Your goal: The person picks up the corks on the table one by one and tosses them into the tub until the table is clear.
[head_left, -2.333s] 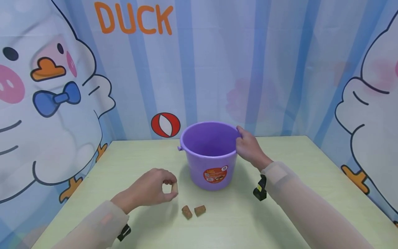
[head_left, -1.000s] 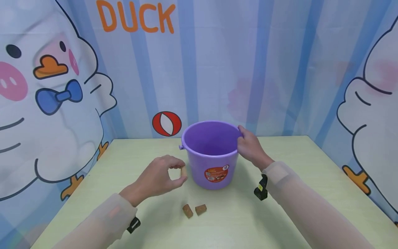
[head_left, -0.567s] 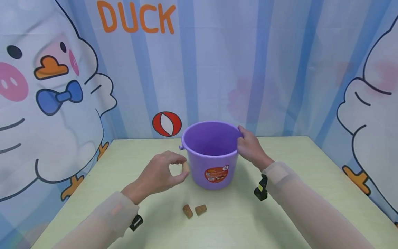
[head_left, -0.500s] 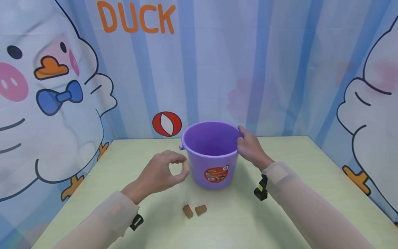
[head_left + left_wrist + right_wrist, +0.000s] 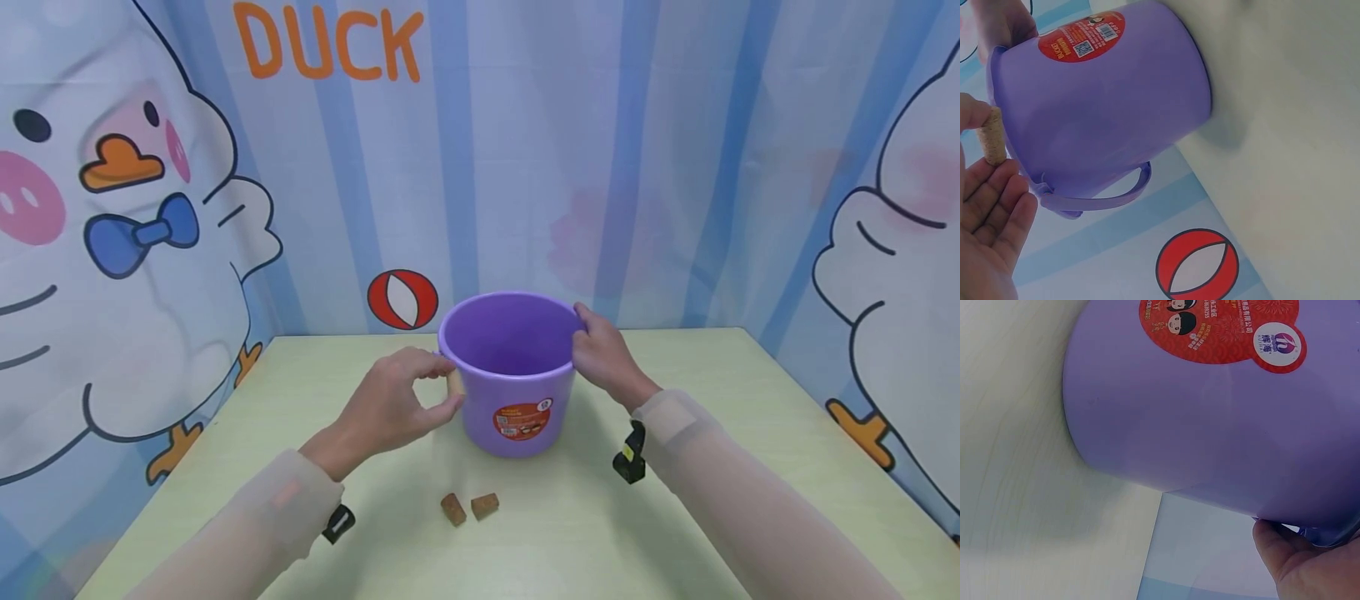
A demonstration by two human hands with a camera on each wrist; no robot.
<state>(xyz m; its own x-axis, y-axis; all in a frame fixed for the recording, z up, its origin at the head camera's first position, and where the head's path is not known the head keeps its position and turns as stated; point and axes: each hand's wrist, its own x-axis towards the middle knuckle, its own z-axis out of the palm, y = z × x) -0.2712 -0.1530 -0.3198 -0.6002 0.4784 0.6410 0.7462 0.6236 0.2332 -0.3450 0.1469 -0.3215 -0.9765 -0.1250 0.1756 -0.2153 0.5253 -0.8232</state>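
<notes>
A cork (image 5: 992,137) is pinched upright between the thumb and fingertips of my left hand (image 5: 390,404), just outside the left rim of a purple bucket (image 5: 517,408). The bucket stands on the table with a red label on its front. At the bucket's right side, my right hand (image 5: 609,357) grips the rim; in the right wrist view its thumb (image 5: 1272,547) shows by the handle joint. Two brown corks, a left one (image 5: 453,509) and a right one (image 5: 484,505), lie on the table in front of the bucket. The bucket's floor is hidden from view.
The pale table (image 5: 675,517) runs back to a striped curtain (image 5: 525,167) printed with ducks and a red ball. The bucket's handle (image 5: 1100,201) hangs at its back, near the curtain.
My left hand has risen and moved right with its cork, from over the table to the bucket's left rim. My right hand, the bucket and the two table corks stay put.
</notes>
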